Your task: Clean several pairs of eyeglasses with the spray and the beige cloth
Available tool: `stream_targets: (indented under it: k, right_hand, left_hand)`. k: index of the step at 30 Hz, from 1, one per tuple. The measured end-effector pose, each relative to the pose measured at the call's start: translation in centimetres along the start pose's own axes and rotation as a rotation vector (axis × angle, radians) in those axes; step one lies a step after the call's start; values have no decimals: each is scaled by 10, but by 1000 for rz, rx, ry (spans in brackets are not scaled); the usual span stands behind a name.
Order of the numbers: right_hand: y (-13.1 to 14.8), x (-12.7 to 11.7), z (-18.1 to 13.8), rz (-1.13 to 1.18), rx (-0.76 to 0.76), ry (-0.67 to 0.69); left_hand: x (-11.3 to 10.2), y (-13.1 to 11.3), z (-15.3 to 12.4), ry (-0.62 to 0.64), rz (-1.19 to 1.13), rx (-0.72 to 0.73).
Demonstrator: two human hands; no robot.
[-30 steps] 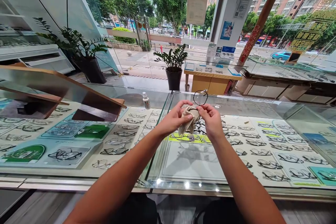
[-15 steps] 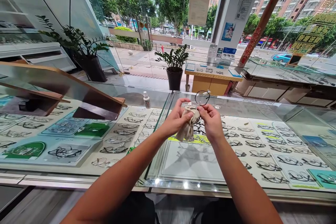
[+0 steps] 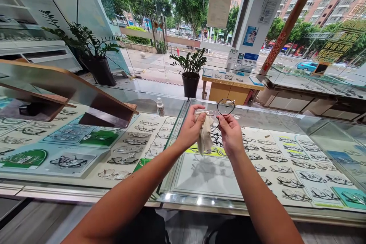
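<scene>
I hold a pair of thin black-rimmed glasses [image 3: 225,107] above a glass display counter [image 3: 200,177]. My right hand [image 3: 231,134] pinches the frame from below, one round lens sticking up above my fingers. My left hand [image 3: 191,127] is closed on a beige cleaning cloth [image 3: 205,135], pressed over the other lens, with the cloth's end hanging down between my hands. Both hands hover over the counter's middle seam.
Under the glass lie several rows of glasses [image 3: 286,152] on trays. A small white bottle [image 3: 160,107] stands on the counter at the back. A slanted wooden-edged glass stand [image 3: 65,91] sits at left. Potted plants [image 3: 190,69] stand beyond.
The glasses have risen slightly and shifted right. The cloth, earlier bunched between my hands, now hangs down from my left hand.
</scene>
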State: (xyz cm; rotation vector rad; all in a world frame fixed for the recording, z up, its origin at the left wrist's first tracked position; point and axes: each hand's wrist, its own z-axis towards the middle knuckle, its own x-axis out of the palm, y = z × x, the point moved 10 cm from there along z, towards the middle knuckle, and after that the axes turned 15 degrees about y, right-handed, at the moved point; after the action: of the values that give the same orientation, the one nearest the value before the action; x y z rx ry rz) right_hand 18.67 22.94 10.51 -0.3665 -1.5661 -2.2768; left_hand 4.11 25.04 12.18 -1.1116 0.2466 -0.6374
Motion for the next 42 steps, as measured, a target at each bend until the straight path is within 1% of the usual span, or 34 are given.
stream_targets:
  k: [4, 7, 10, 13, 17, 22, 25, 27, 29, 31, 33, 35, 37, 39, 40, 42]
  right_hand:
    - [8, -6, 2, 16, -13, -19]
    - [12, -10, 3, 1, -28, -27]
    - [12, -12, 4, 16, -20, -37]
    - [11, -14, 5, 38, -20, -45]
    - [11, -17, 4, 54, -28, -57]
    - [10, -19, 5, 73, -32, -60]
    - [10, -21, 6, 75, -31, -69]
    - [10, -23, 6, 76, -27, -77]
    - [11, -24, 7, 72, -30, -82]
    - [13, -25, 7, 63, -37, -82]
    - [14, -25, 7, 54, -40, -83]
    - [15, -26, 7, 47, -41, -85]
    - [16, -26, 7, 41, -43, -88]
    - [16, -25, 7, 32, -44, -87]
    - [17, -25, 7, 26, -46, -86]
    - [18, -24, 7, 13, -48, -82]
  left_hand:
    - [-23, -12, -1, -134, 104, 54]
    - [-48, -21, -3, -264, 201, 97]
    - [-78, -30, -8, -423, 380, 108]
    - [-101, -39, -14, -542, 610, 87]
    - [-121, -41, -16, -612, 791, -4]
    - [-136, -32, -14, -613, 834, -124]
    - [-148, -12, -11, -585, 708, -237]
    - [-155, 5, -10, -567, 519, -295]
    - [-158, 18, -5, -532, 272, -272]
    - [-156, 23, 2, -477, 37, -187]
    - [-153, 26, 8, -443, -133, -133]
    - [-152, 31, 9, -458, -239, -151]
    - [-148, 38, 7, -485, -312, -199]
    - [-139, 41, 6, -484, -368, -247]
    - [-132, 43, 5, -458, -399, -282]
    - [-112, 48, 5, -358, -480, -380]
